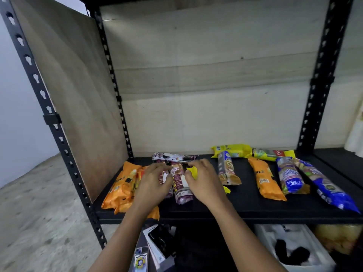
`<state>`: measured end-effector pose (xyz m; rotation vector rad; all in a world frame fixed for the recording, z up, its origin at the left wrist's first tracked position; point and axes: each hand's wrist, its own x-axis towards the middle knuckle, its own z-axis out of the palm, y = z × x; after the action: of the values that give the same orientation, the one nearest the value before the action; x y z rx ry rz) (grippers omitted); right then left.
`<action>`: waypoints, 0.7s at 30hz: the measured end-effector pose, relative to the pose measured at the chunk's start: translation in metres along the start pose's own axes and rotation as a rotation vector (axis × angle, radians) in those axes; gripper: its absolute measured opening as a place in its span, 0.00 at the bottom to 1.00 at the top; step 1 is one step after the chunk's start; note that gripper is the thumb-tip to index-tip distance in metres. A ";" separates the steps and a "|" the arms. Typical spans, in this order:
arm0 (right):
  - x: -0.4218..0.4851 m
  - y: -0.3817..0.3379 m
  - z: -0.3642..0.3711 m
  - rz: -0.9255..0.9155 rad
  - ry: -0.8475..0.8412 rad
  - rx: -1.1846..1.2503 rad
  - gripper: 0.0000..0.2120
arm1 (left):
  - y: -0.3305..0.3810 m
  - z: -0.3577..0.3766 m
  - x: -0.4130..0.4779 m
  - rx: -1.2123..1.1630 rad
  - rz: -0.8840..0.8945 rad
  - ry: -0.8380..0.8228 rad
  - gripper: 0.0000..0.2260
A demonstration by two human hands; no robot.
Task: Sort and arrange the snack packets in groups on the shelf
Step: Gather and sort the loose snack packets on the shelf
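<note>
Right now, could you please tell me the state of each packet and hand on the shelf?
Left hand: resting on maroon packets.
Right hand: pinching yellow packet.
Orange packets: grouped at left.
Lone orange packet: lying apart, right.
Blue packets: lying side by side.
Back yellow packets: lying flat, crosswise.

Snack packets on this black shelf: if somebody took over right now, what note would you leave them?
Left hand lies on the maroon packets, grip unclear. Right hand pinches a yellow packet beside them.
Done: orange packets piled at the left end of the shelf.
To do: a lone orange packet, two yellow packets at the back and blue packets on the right need grouping.
</note>
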<state>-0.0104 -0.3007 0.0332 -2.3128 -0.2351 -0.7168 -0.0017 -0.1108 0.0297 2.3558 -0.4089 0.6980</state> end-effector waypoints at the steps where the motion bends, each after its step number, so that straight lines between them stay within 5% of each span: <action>1: 0.001 0.007 -0.009 0.009 0.011 -0.010 0.15 | 0.009 0.007 0.004 -0.015 0.016 -0.012 0.12; 14: -0.011 0.096 -0.087 0.259 0.131 -0.370 0.19 | 0.097 0.109 0.032 -0.046 0.117 -0.212 0.17; 21: -0.018 0.134 -0.104 0.428 -0.047 -0.479 0.28 | 0.107 0.140 0.032 0.065 0.141 -0.216 0.19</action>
<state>-0.0229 -0.4691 0.0098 -2.6996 0.4497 -0.5372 0.0293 -0.2858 0.0089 2.4921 -0.6606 0.5277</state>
